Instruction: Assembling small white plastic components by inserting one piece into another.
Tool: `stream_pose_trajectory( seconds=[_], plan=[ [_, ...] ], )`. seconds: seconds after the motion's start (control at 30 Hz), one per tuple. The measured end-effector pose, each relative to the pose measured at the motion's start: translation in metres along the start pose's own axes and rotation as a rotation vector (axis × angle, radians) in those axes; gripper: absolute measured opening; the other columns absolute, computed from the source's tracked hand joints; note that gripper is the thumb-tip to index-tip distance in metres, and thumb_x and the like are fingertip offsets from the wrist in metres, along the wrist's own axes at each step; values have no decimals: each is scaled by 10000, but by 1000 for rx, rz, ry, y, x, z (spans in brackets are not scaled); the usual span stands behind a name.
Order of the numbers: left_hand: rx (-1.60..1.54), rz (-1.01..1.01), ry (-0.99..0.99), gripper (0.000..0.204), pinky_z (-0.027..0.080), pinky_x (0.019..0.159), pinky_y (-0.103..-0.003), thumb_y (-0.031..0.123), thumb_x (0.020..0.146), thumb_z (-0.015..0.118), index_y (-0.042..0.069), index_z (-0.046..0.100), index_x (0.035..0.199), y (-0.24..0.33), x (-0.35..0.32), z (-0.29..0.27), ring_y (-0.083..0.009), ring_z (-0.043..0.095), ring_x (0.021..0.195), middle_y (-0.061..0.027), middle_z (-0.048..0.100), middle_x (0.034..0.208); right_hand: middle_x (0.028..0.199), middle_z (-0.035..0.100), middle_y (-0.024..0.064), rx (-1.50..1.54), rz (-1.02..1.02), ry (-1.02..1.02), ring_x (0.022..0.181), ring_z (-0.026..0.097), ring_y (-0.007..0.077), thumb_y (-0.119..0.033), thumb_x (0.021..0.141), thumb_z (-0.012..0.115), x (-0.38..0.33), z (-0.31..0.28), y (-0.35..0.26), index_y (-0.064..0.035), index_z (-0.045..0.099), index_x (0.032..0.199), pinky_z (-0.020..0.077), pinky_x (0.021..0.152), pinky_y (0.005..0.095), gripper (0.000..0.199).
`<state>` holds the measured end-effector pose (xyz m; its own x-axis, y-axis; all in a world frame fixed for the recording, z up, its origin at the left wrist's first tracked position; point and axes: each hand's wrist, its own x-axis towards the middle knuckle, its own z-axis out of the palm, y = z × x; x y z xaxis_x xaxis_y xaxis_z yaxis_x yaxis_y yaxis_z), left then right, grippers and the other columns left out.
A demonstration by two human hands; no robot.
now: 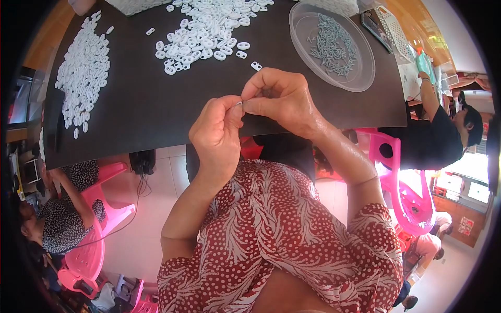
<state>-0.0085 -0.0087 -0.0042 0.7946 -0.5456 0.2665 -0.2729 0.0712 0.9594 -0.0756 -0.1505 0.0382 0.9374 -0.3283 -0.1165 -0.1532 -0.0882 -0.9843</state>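
Note:
My left hand is closed in a pinch, with a sliver of a small white plastic piece showing at its thumb and fingertip. Against that same spot press the thumb and forefinger of my right hand, also pinched; whatever they grip is hidden. Both hands meet above the near edge of the dark table. Just beyond them lies a loose white oval piece with holes. A large heap of such pieces spreads farther back.
Another pile of white pieces lies at the left. At the back right, a clear round tray holds many small grey-green parts. Co-workers sit left and right on pink plastic chairs.

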Motion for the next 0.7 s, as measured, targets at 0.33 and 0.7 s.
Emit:
stream_pose_trajectory(
  seconds=[0.33, 0.7],
  plan=[
    [-277, -203, 52, 77, 453, 547, -187, 14, 888, 598, -19, 643, 940, 11, 7, -5, -52, 553, 634, -8, 624, 813, 749, 612, 17, 45, -169, 107, 688, 554, 51, -17, 799, 652, 4, 15, 4, 10, 605, 864, 472, 628, 225, 85],
    [156, 155, 120, 184, 444, 513, -242, -145, 753, 607, -18, 611, 887, -6, 3, 1, -125, 543, 561, -64, 538, 656, 821, 609, 35, -234, -183, 153, 753, 551, 75, -3, 808, 623, 3, 20, 8, 16, 607, 907, 466, 681, 239, 102]
  ],
)
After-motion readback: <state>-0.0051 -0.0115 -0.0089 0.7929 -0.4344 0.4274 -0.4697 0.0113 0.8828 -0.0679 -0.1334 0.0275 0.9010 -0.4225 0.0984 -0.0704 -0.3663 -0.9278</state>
